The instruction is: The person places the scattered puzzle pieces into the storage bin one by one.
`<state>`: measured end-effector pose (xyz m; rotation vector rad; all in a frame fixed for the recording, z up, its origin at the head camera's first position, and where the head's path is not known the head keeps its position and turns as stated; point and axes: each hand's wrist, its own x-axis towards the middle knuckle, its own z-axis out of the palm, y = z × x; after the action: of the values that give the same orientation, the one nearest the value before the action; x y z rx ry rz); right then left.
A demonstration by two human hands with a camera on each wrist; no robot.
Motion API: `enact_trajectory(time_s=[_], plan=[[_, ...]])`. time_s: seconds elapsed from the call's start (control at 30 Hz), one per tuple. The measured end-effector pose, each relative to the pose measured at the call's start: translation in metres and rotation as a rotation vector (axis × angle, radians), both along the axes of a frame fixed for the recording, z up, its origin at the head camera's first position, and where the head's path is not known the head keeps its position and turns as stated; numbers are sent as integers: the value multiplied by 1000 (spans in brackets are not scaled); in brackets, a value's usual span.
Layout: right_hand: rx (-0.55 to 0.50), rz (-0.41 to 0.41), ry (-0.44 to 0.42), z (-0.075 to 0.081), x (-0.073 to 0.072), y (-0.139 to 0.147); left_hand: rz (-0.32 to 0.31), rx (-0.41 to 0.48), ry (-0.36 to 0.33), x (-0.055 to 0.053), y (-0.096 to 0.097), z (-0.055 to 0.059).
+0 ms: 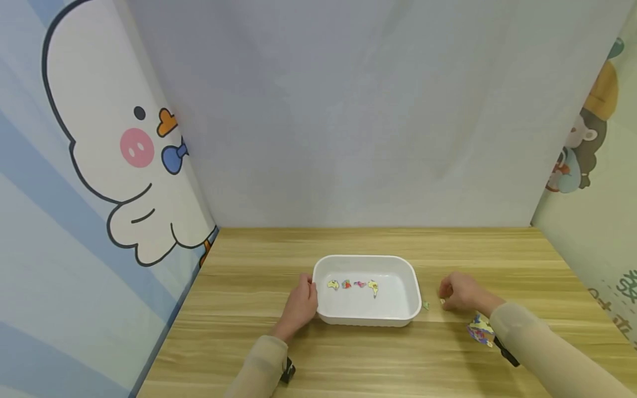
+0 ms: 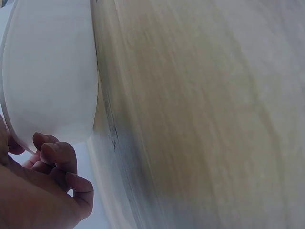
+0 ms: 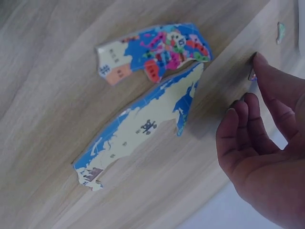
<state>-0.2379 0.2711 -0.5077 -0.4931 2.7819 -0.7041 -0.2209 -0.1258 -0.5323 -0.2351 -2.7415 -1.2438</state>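
Observation:
A white rectangular tray stands on the table, with several small map puzzle pieces in a row on its floor, among them a yellow piece. My left hand grips the tray's left rim with curled fingers. To the right of the tray, my right hand is low over the table and pinches a small map puzzle piece, mostly hidden by the fingers. Beside that hand lie two larger map pieces: a long pale one and a multicoloured one.
A small green piece lies on the wooden table just right of the tray. Behind the table hangs a plain pale curtain. Printed cartoon curtains stand at the left and right sides.

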Motion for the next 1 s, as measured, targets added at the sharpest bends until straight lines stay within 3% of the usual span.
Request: enact_trajectory(time_s=[0.3,0.67,1.0], plan=[[-40,-27,-10,-3,0,0,-3,-3,-1,-1,0,2],[-17,-32,5,-1,1,-6,-3,-1,-26,-2,0,-1],[-6,-11,24,6,0,-9,-4,-6,8,1,0,3]])
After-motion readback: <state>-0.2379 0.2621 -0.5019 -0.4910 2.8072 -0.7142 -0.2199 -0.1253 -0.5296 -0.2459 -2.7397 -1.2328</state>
